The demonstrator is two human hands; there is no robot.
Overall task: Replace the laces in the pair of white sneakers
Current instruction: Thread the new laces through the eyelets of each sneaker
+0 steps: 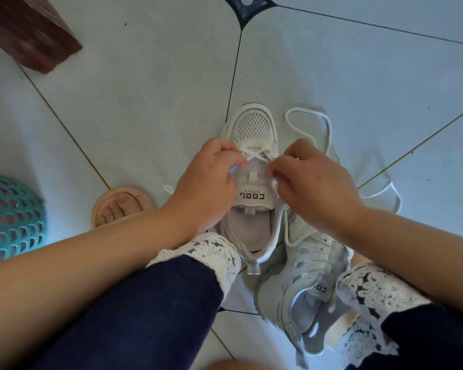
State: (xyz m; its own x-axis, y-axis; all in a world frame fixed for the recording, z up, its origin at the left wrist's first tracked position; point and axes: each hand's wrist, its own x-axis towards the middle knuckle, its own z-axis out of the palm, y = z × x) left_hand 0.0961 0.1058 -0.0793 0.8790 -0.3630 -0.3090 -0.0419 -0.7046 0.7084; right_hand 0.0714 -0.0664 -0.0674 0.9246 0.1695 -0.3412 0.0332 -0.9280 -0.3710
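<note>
Pale tiled floor (145,102) | white mesh sneaker (254,126) stands upright between the legs, toe pointing away | left hand (206,177) and right hand (310,182) each pinch the white flat lace (253,155) over its tongue | second white sneaker (300,284) lies tipped just beside the first | teal plastic basket (8,217) at far left

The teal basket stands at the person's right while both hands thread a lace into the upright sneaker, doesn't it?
No: the head view shows the teal basket at the person's left. The left hand and right hand do thread a lace into the upright sneaker.
</note>
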